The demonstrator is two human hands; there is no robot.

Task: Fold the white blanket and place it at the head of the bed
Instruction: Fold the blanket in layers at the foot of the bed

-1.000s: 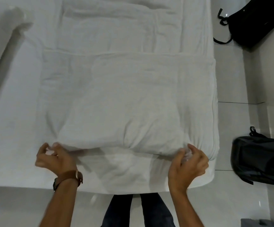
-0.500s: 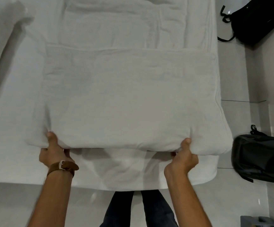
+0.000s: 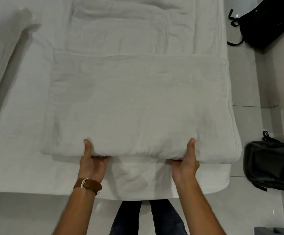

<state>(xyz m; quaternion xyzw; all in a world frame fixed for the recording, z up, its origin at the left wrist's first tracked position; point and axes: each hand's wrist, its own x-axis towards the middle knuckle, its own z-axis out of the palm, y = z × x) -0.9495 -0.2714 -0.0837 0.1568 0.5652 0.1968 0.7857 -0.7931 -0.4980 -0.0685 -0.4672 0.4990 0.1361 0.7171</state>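
The white blanket (image 3: 137, 106) lies folded into a thick rectangle across the near part of the bed (image 3: 15, 150). My left hand (image 3: 92, 163) grips its near edge left of centre, thumb on top and fingers under the fold. My right hand (image 3: 185, 163) holds the same edge further right in the same way. The blanket's right end hangs slightly past the bed's right side. The near edge is lifted a little off the sheet, casting a shadow below it.
More white bedding (image 3: 129, 26) lies rumpled toward the far end. A pillow or cover (image 3: 0, 53) is at the far left. Two black backpacks sit on the tiled floor at right, one far (image 3: 265, 21), one near (image 3: 271, 165). My legs stand at the bed's foot.
The blanket's near edge was bunched a second ago; it is now a flat folded rectangle. Both hands slid inward along the near edge, thumbs on top.
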